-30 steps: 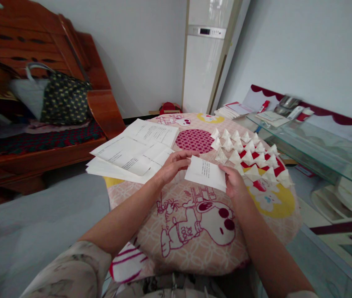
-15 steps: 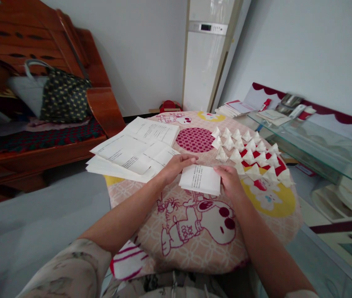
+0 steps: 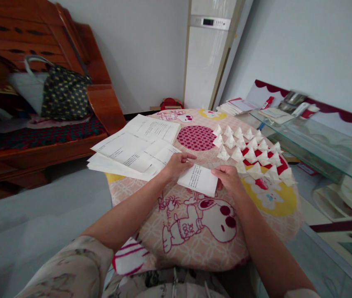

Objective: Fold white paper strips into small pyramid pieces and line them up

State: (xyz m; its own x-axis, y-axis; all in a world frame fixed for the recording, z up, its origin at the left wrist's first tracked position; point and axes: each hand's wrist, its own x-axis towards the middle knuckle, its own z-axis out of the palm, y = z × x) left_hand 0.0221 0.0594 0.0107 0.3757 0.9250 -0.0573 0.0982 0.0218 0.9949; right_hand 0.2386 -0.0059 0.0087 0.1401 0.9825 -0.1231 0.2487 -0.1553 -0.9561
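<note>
A small folded sheet of printed paper (image 3: pixel 197 181) is held above the round, cloth-covered table (image 3: pixel 176 225), tilted so its right corner points toward me. My right hand (image 3: pixel 229 179) pinches its right edge between thumb and fingers. At the far left corner of the sheet is my left hand (image 3: pixel 178 164), its index finger stretched out and the other fingers curled in at the paper; their exact grip is partly hidden. To the right stand several folded white paper pyramids (image 3: pixel 250 155) in rows. Loose printed sheets (image 3: pixel 126 151) lie in a stack at the left.
A wooden bench (image 3: pixel 101 103) with a patterned bag (image 3: pixel 65 93) stands at the left. On the right is a glass-topped cabinet (image 3: pixel 324 145) bearing a paper stack (image 3: pixel 236 106) and small items. A tall white air conditioner (image 3: pixel 205 62) stands behind the table.
The folded paper has turned clockwise and shifted slightly left, its right corner now lower. My left hand's fingers have curled in more at its far corner. The pyramids and sheets stay put.
</note>
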